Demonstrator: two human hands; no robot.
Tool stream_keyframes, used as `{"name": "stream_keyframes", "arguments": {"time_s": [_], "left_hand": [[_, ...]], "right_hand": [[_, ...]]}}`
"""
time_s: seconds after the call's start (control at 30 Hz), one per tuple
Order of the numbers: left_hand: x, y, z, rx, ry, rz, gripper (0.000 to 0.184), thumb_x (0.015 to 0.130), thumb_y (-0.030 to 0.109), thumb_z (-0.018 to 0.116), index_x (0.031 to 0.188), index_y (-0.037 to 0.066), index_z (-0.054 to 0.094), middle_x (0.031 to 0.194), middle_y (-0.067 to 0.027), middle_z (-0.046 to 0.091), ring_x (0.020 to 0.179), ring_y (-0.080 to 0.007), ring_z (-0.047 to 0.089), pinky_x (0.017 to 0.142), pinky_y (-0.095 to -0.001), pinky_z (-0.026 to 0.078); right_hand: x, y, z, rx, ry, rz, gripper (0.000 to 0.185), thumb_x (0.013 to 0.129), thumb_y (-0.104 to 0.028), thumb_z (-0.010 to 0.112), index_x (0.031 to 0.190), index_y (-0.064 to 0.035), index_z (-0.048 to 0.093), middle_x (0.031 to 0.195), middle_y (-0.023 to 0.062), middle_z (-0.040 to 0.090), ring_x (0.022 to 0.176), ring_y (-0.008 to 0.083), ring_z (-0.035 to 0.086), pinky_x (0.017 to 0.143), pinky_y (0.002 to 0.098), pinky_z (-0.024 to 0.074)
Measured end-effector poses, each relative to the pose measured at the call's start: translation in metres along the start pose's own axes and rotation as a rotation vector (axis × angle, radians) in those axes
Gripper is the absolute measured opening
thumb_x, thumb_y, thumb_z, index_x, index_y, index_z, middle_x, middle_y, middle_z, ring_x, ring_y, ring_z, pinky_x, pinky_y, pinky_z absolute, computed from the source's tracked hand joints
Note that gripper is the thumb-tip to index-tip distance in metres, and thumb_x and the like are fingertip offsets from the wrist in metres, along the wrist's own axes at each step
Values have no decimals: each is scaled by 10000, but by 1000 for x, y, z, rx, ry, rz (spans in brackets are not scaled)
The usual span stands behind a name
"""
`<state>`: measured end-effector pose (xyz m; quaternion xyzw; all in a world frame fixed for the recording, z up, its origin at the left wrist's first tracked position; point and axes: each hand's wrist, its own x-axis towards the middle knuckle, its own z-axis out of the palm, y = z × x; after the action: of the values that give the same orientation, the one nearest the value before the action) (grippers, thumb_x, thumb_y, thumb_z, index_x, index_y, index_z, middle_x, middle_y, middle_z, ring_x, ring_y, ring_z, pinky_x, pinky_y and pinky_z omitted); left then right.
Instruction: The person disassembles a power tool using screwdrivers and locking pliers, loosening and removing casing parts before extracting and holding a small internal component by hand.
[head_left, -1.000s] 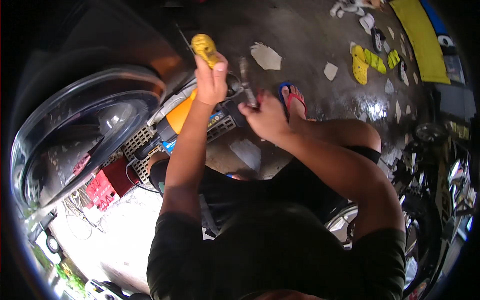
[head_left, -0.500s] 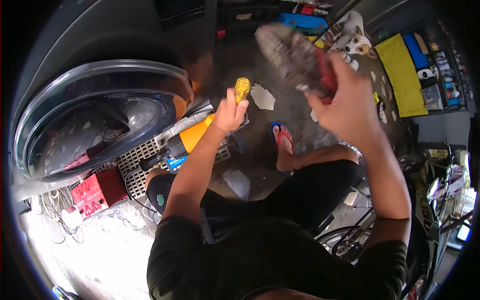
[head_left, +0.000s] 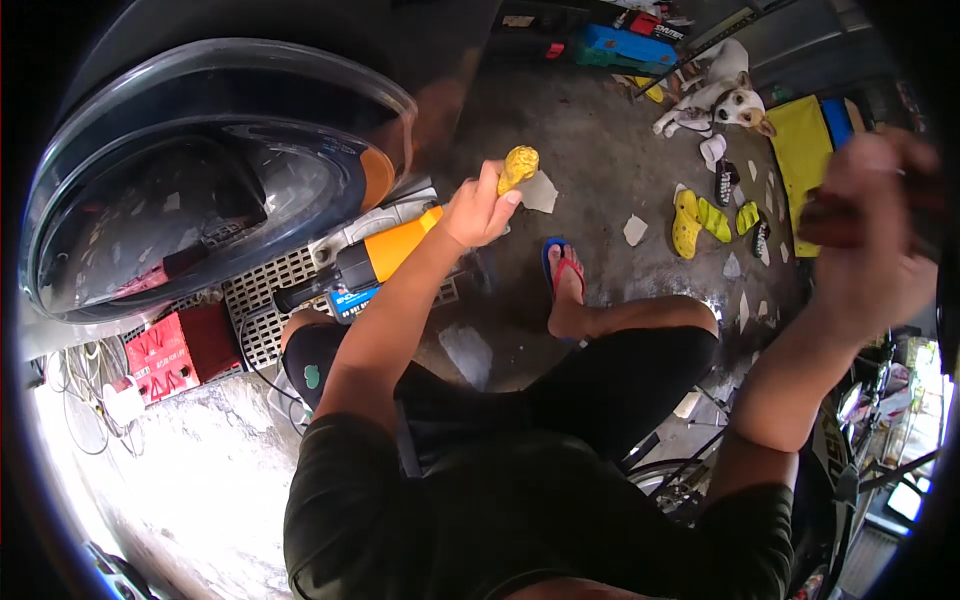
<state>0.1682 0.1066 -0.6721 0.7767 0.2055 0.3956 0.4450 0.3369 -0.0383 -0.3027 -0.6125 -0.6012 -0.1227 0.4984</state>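
Observation:
My left hand (head_left: 480, 212) is closed in front of me around a yellow knobbed handle (head_left: 519, 168). Only the handle's rounded top shows above the fist; whatever lies below is hidden. Raised at the far right, my right hand (head_left: 868, 265) grips a dark reddish object (head_left: 840, 217). Motion blur and the dark edge of the view obscure its kind. Below and to the left of my left hand lies an orange and black power tool (head_left: 385, 250), partly covered by my forearm.
A washing machine's round glass door (head_left: 230, 190) stands open at left. Under it, a red box (head_left: 165, 360) sits beside a perforated plastic grate (head_left: 265, 290). A dog (head_left: 735, 105) lies at the back right. Yellow clogs (head_left: 686, 225) and broken flakes (head_left: 635, 231) are scattered across the floor.
My right hand has swung to the right and out to the view's edge with its object. My left hand keeps its grip, slightly farther right in view. The view has shifted somewhat.

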Motion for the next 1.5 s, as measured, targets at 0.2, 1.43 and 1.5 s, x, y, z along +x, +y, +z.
{"name": "stream_keyframes", "arguments": {"time_s": [0.2,1.43,1.5], "left_hand": [[-18,-15,8,127,-42,17,458,1002,310,572,1335,27,435,1037,-323,671,923,-562,647,814,-591,538],[13,-12,7,-275,201,68,394,1095,425,404,1180,46,336,655,-75,459,541,-128,399,545,-300,424],[13,-12,8,-283,200,73,397,1094,428,405,1180,47,333,657,-75,460,542,-128,396,547,-299,424]], "right_hand": [[-110,66,70,-305,-846,359,510,790,-166,694,1252,14,575,948,252,709,894,422,707,834,484,567],[-146,103,73,1011,-255,976,429,999,-271,665,1300,-29,480,1057,185,700,645,225,685,548,328,565],[-144,99,71,1007,-245,947,436,1001,-263,662,1308,-21,471,1058,187,698,661,226,685,550,328,564]]}}
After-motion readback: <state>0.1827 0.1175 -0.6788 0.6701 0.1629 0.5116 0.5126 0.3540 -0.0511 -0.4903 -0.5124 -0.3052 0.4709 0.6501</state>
